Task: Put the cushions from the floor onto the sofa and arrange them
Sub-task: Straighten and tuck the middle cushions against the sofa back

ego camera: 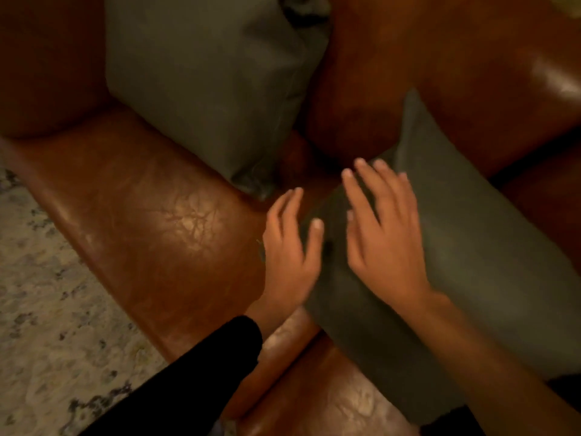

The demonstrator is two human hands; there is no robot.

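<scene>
Leftmost, a patterned rug (47, 294) borders the brown leather sofa (151, 215), whose front edge runs diagonally with bare seat beside it. One grey-green cushion (201, 83) leans upright against the backrest. The left hand (289, 247) is open at the near cushion's corner. The right hand (383, 231) lies open and flat on this second cushion (471, 262), which rests on the seat, its long axis running back-left to front-right.

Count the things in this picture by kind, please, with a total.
Cushions: 2, one upright, one lying under the hands
Sofa: 1
Rug: 1
Hands: 2, left, right
Total: 6
</scene>
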